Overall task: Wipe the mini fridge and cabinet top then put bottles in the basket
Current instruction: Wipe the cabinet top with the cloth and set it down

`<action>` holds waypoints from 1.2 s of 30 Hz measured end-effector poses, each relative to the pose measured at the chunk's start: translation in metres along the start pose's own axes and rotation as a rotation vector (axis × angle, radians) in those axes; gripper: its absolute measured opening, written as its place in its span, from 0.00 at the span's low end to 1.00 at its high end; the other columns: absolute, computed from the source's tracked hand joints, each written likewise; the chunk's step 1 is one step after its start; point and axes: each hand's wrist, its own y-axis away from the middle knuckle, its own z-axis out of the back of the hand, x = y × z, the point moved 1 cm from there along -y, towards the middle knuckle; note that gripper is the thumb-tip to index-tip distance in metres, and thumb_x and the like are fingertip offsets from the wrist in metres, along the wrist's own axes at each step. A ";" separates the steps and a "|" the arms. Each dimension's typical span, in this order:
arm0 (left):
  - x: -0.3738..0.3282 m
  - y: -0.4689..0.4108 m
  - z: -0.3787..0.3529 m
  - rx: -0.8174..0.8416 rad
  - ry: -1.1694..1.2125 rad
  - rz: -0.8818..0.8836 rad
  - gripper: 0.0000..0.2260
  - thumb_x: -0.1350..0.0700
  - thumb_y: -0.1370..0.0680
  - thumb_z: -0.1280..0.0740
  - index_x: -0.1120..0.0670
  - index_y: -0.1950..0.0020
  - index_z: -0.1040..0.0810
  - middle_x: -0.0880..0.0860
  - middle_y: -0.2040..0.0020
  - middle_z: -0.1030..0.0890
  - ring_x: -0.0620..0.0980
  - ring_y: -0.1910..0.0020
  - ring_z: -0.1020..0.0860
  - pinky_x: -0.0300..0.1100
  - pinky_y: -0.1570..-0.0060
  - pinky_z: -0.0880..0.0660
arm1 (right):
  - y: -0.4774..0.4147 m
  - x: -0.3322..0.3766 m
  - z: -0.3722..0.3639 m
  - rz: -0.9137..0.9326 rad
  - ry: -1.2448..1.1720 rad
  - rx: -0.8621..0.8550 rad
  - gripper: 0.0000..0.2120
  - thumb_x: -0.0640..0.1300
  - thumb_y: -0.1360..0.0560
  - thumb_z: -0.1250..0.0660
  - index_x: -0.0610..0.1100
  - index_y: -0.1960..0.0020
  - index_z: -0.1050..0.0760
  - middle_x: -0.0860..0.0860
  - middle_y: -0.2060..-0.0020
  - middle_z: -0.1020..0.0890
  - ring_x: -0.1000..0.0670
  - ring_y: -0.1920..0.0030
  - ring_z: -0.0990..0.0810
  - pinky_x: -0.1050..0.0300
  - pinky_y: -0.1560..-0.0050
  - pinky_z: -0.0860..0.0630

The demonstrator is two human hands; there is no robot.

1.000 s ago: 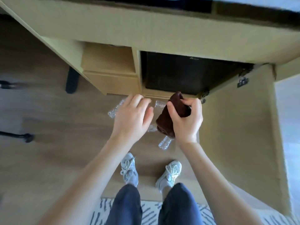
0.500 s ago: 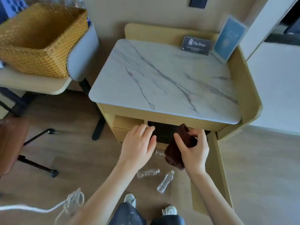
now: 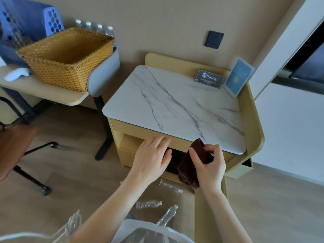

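Our right hand [image 3: 210, 170] grips cloth [image 3: 187, 170], left hand [image 3: 150, 160] flat, empty; we judge counter [image 3: 175, 106] ahead unwiped, 3 bottles [image 3: 149, 204] below on floor [image 3: 78, 181].

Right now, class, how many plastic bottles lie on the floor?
3 bottles: one just below the brown cloth, one beside the left forearm, one nearest the camera. The arms may hide more.
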 end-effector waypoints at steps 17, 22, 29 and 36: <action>0.023 0.029 0.009 -0.037 -0.126 0.266 0.14 0.53 0.21 0.35 0.56 0.38 0.21 0.51 0.45 0.17 0.51 0.47 0.19 0.44 0.51 0.22 | -0.012 -0.012 -0.015 -0.026 -0.084 0.192 0.16 0.48 0.31 0.20 0.56 0.58 0.29 0.56 0.57 0.20 0.53 0.53 0.20 0.46 0.51 0.21; 0.059 0.026 0.032 -0.047 -0.149 0.295 0.18 0.49 0.20 0.44 0.56 0.38 0.20 0.51 0.46 0.17 0.52 0.48 0.19 0.46 0.50 0.21 | -0.009 0.003 -0.048 -0.004 -0.105 0.196 0.16 0.47 0.31 0.20 0.55 0.57 0.29 0.56 0.57 0.20 0.53 0.53 0.20 0.45 0.51 0.21; 0.161 0.036 0.060 -0.008 -0.138 0.279 0.17 0.51 0.21 0.41 0.57 0.39 0.20 0.51 0.47 0.17 0.52 0.50 0.19 0.46 0.53 0.21 | 0.017 0.026 -0.145 -0.018 -0.066 0.153 0.17 0.48 0.31 0.20 0.56 0.57 0.29 0.57 0.57 0.20 0.54 0.53 0.21 0.55 0.53 0.23; 0.309 0.047 0.112 0.030 -0.153 0.302 0.17 0.51 0.22 0.39 0.57 0.38 0.19 0.52 0.46 0.17 0.53 0.48 0.19 0.47 0.55 0.20 | 0.043 0.076 -0.270 -0.121 -0.133 0.048 0.16 0.49 0.31 0.20 0.56 0.57 0.28 0.59 0.58 0.19 0.57 0.54 0.20 0.73 0.55 0.29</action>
